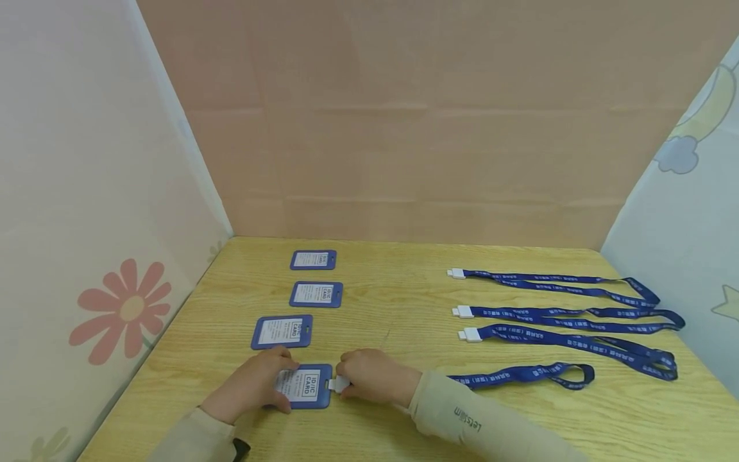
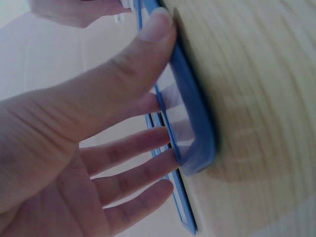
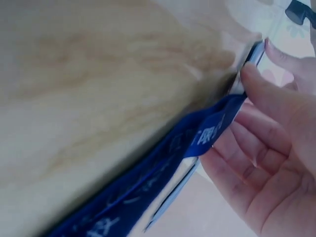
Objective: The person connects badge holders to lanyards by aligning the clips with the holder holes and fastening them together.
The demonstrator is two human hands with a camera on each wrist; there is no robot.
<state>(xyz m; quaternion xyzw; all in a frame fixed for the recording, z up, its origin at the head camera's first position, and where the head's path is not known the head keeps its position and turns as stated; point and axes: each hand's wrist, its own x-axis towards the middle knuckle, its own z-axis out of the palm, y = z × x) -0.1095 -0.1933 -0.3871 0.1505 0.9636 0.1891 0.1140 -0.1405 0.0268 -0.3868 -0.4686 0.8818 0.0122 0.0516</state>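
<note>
Nearest the front edge, a blue ID card holder (image 1: 314, 387) lies with its slotted end toward the right. My left hand (image 1: 254, 383) grips its left part, thumb on the near edge and fingers at the far edge. In the left wrist view, the thumb presses the frame of the card holder (image 2: 200, 131). My right hand (image 1: 375, 377) pinches a white plastic clip (image 1: 339, 384) whose tip meets the slotted end. From that clip a blue lanyard (image 1: 514, 376) with white lettering trails right, partly hidden under the forearm; its strap (image 3: 165, 158) also shows in the right wrist view.
Three more blue card holders (image 1: 281, 332), (image 1: 315, 294), (image 1: 313, 260) form a column behind the left hand. On the right, three blue lanyards (image 1: 554, 280), (image 1: 571, 321), (image 1: 577, 342) lie with white clips facing left. Fabric walls (image 1: 404, 128) bound the wooden table (image 1: 392, 276).
</note>
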